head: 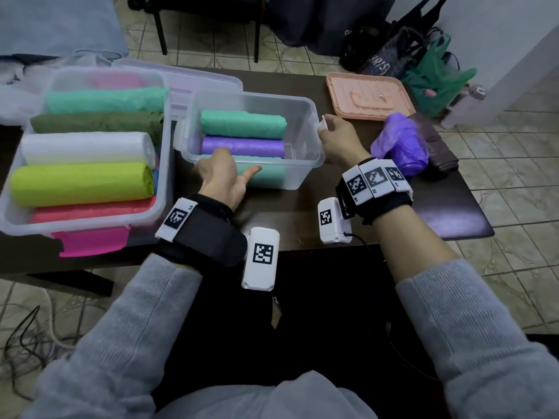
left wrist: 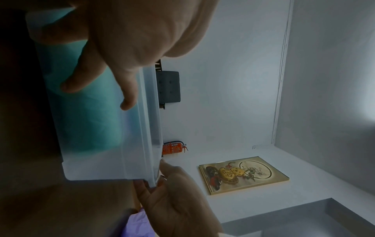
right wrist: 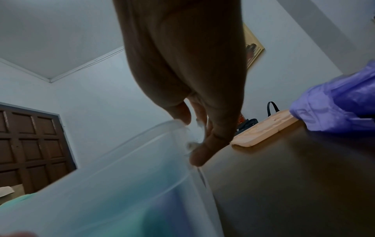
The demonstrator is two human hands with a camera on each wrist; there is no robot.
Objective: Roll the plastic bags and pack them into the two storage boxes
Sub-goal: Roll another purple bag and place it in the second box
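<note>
The small clear storage box (head: 302, 173) sits mid-table holding a teal roll (head: 243, 124), a purple roll (head: 242, 146) and a second teal roll (head: 269, 175) at the front. My left hand (head: 220, 173) grips its near rim, thumb lying along the outer wall (left wrist: 97, 160). My right hand (head: 335, 137) pinches the clip on the box's right end (right wrist: 182, 133). A large clear box (head: 90, 225) at left is packed with several rolls: teal, olive, white, lime, red. A loose purple bag (head: 399, 143) lies crumpled to the right.
A peach lid (head: 370, 95) lies at the table's back right and a clear lid (head: 193, 77) behind the boxes. A dark folded item (head: 438, 146) lies beside the purple bag. A pink sheet (head: 93, 240) pokes out under the large box. Bags crowd the floor beyond the table.
</note>
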